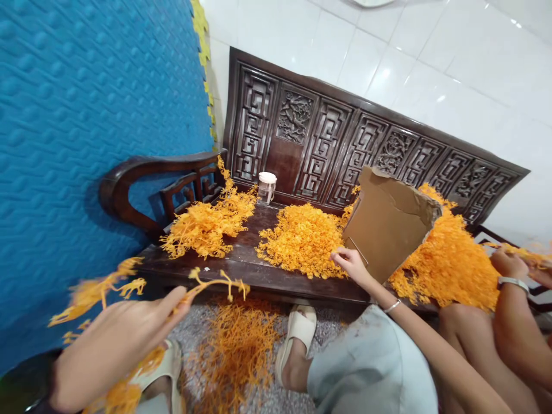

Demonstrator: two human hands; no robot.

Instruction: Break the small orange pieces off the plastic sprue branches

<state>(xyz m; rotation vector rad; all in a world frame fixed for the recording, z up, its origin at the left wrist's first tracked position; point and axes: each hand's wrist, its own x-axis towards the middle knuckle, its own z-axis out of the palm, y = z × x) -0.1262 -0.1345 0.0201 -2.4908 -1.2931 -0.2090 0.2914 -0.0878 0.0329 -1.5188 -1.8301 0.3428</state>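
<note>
My left hand (129,328) is closed on an orange branched plastic sprig (219,283), whose thin stem and knobbed twigs stick out past the fingertips. More orange twigs (101,293) show behind that hand, blurred. My right hand (350,263), with a bracelet at the wrist, has its fingers pinched together at the right edge of a pile of small orange pieces (304,238). Anything between those fingertips is too small to make out. A looser heap of branched orange sprigs (207,227) lies on the bench seat to the left.
The dark carved wooden bench (293,155) carries a lidded cup (267,188). A cardboard sheet (386,221) leans before a large orange heap (452,264). Orange stems (237,351) litter the floor. At right, another person's hand (511,264) holds orange pieces. Blue matting (95,86) stretches left.
</note>
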